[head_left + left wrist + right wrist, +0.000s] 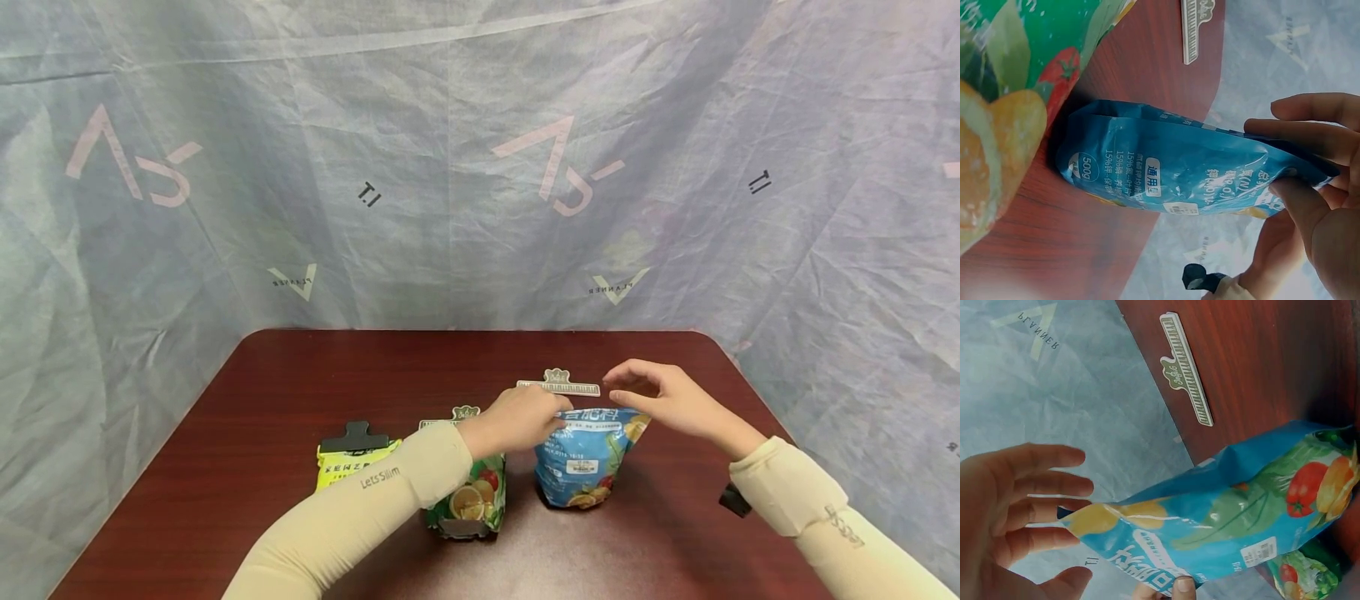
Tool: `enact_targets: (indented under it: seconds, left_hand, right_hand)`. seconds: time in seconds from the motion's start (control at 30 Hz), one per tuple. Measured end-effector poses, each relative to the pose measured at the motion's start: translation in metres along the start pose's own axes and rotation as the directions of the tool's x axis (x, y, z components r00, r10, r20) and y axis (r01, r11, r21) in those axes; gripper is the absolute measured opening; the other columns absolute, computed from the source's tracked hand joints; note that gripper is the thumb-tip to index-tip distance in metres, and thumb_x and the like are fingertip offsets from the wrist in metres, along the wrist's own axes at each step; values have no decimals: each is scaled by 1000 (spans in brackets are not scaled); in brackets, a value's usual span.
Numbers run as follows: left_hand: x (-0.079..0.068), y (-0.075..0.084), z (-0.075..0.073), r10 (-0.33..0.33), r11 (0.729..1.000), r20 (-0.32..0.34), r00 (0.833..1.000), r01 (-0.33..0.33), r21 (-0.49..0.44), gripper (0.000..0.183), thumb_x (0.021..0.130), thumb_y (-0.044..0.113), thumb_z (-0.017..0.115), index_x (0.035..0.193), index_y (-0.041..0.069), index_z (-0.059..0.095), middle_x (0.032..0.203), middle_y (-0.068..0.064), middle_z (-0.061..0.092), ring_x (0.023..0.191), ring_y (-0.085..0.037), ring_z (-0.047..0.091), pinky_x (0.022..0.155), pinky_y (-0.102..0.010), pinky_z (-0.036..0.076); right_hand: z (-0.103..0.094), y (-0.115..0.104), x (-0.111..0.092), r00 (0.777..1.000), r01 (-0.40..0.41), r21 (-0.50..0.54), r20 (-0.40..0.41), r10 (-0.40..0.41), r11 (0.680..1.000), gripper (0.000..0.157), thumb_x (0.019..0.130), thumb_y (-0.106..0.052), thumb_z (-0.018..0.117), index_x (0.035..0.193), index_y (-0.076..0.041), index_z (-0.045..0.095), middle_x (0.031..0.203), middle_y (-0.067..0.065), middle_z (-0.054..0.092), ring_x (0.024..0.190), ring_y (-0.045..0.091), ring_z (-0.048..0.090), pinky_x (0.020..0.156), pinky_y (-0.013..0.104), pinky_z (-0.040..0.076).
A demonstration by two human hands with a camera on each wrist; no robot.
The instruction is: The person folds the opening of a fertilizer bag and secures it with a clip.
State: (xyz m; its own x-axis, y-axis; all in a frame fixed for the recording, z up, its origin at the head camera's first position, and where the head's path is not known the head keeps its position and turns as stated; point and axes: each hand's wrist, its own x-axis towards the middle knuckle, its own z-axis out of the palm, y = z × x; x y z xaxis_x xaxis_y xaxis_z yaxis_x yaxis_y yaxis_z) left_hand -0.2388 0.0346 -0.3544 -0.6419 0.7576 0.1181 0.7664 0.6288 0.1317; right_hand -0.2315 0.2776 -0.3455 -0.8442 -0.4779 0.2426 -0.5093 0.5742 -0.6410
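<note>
A blue printed bag (573, 458) with pictures of fruit and vegetables stands upright on the table. My left hand (517, 417) pinches its top edge near the left end, thumb on one face and fingers on the other, as the left wrist view shows. Beside the top right corner of the bag is my right hand (678, 400), its fingers spread and loosely bent. In the right wrist view that hand (1025, 519) holds nothing; whether a finger touches the corner I cannot tell. Behind the bag lies a pale clip (558, 387) with ruler-like marks.
Left of the blue bag stands a green bag (487, 487) with a similar pale clip (466, 412) on top, partly hidden by my left arm. Farther left is a yellow bag (337, 471) with a black clip (356, 437). A grey cloth (450, 167) hangs around the dark red table (315, 358).
</note>
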Motion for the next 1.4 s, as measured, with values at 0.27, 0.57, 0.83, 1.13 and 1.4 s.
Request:
enact_targets:
  seconds: [0.27,0.57,0.83,1.13,1.4]
  left_hand:
    - [1,-5,1,32,998,2,999,-32,-54,23,91,24,59,112,18,66,101,7,66,83,-4,61,61,-18,47]
    - [0,-15,1,77,977,12,997,-73,-201,26,90,23,59,114,14,65,104,4,66,82,-1,60,71,-15,46]
    - [1,-24,2,58,927,30,998,-43,-373,24,89,25,62,110,16,68,103,7,65,87,1,59,75,-16,46]
    - [0,-37,6,31,783,66,997,17,-622,25,86,22,65,109,13,69,105,3,65,78,-2,62,63,-20,51]
    - [1,-47,10,-17,613,146,989,126,-780,23,84,18,67,106,12,70,107,1,65,77,-9,64,62,-27,53]
  right_hand:
    - [8,2,-5,977,213,-43,-23,-214,976,24,84,-14,67,106,-21,62,101,-5,62,89,9,61,72,30,51]
    - [16,10,-9,967,254,37,-8,-253,967,24,82,-8,69,105,-15,65,100,-1,64,83,10,62,65,27,52]
    - [17,11,-9,981,192,71,-18,-191,979,18,84,-6,65,101,-14,68,97,-2,65,83,10,61,65,29,51]
    - [18,12,-9,990,135,196,-2,-138,971,16,86,-1,62,100,-4,68,93,9,65,74,20,62,60,32,52]
    - [17,25,-12,997,40,267,47,-55,963,16,88,-11,62,103,-11,69,95,6,65,78,19,63,63,34,52]
